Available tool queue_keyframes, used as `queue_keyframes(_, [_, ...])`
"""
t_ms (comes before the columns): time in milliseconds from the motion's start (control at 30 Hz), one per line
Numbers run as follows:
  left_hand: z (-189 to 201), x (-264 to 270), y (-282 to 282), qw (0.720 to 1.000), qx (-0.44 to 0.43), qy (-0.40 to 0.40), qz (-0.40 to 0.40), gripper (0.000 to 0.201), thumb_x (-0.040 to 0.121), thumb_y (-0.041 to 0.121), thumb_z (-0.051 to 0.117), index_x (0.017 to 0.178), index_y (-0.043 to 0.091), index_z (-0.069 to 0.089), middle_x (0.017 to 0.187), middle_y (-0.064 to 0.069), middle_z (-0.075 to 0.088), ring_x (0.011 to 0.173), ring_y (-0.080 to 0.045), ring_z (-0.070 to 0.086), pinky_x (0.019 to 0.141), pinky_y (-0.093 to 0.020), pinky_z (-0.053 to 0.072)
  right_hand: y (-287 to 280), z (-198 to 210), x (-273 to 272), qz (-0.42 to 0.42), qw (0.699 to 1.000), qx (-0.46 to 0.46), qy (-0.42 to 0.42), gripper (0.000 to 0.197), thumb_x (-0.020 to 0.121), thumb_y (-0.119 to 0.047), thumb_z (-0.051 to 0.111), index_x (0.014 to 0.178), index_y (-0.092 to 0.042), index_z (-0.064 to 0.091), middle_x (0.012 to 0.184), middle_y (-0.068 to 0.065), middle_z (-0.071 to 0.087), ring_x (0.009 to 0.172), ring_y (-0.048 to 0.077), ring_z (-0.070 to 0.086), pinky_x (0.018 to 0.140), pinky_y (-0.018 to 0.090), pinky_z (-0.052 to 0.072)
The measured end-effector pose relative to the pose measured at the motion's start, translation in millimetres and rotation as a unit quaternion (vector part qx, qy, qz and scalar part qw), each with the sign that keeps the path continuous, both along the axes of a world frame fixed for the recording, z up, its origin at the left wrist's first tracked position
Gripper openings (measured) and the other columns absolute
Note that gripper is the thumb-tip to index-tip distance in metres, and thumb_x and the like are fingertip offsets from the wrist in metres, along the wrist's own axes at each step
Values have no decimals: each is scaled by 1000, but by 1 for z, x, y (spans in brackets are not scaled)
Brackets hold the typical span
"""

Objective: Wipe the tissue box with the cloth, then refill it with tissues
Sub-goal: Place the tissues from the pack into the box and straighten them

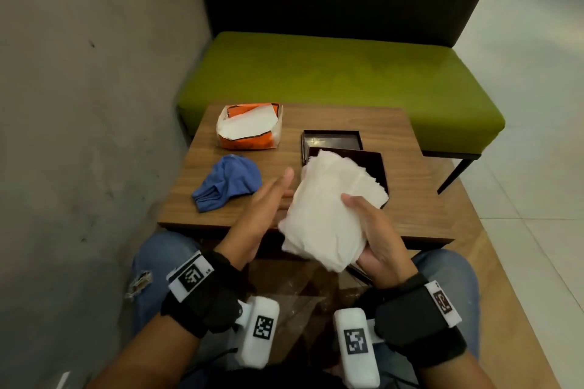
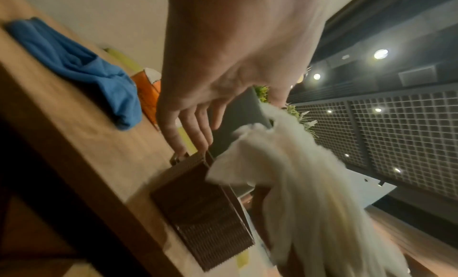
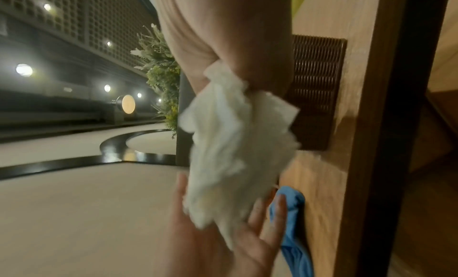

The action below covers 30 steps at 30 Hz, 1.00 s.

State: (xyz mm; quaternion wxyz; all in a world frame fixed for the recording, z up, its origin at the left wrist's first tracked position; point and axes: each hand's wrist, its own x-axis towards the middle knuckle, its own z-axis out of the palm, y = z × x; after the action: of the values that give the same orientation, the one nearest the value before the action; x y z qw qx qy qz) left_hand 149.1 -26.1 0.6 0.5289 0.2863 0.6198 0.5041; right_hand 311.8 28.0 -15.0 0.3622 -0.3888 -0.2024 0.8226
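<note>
A thick stack of white tissues [image 1: 331, 211] is held above the table's near edge. My right hand [image 1: 369, 224] grips it from the right, thumb on top and fingers underneath. My left hand [image 1: 278, 196] is open with straight fingers, its palm against the stack's left side [image 3: 223, 232]. The dark brown tissue box [image 1: 373, 167] lies open on the table behind the stack, and a second dark box part [image 1: 331, 139] sits just beyond it. The blue cloth [image 1: 227, 181] lies crumpled at the table's left. The right wrist view shows the tissues [image 3: 235, 144] hanging from my grip.
An orange and white tissue pack [image 1: 246, 126], torn open, sits at the table's [image 1: 410, 199] far left. A green bench [image 1: 341, 79] stands behind the table, a grey wall to the left, pale floor tiles to the right. My knees are under the near edge.
</note>
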Motion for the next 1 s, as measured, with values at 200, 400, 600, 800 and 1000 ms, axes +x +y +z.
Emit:
queue_keyframes(200, [-12,11,-13,971,19,-235,-39,79,64,64,67,132,27,48,129,-3,62,118,-20,59,96,-41,51,5,7,-17,-121,991,36,47,50,87,-1,63,135,-13,53,128,14,66,116,32,64,99,56,50])
queue_keyframes(400, [-9,2,0,981,73,-166,72,47,91,21,56,136,19,43,130,-3,60,115,-18,60,96,-36,50,4,12,-6,-69,994,70,48,53,83,-19,63,135,-16,53,126,13,67,119,33,62,97,50,52])
queue_keyframes(600, [-6,2,6,998,37,-6,56,57,91,39,55,142,29,31,144,4,41,126,-16,45,111,-41,35,9,20,3,-3,995,95,-7,56,87,-42,61,135,-13,56,126,17,66,115,32,65,92,46,56])
queue_keyframes(800, [-1,6,17,997,45,62,16,42,98,27,43,138,26,30,115,17,48,98,2,47,83,-16,42,21,19,9,-24,983,162,-81,43,93,-12,58,133,-26,49,121,7,66,107,29,68,80,43,61])
queue_keyframes(1000, [10,-1,63,979,74,190,-19,51,97,15,48,142,18,25,135,4,37,123,-8,39,102,-20,35,67,31,19,-16,926,289,-242,56,90,7,58,131,-30,47,115,-2,59,100,19,64,76,36,59])
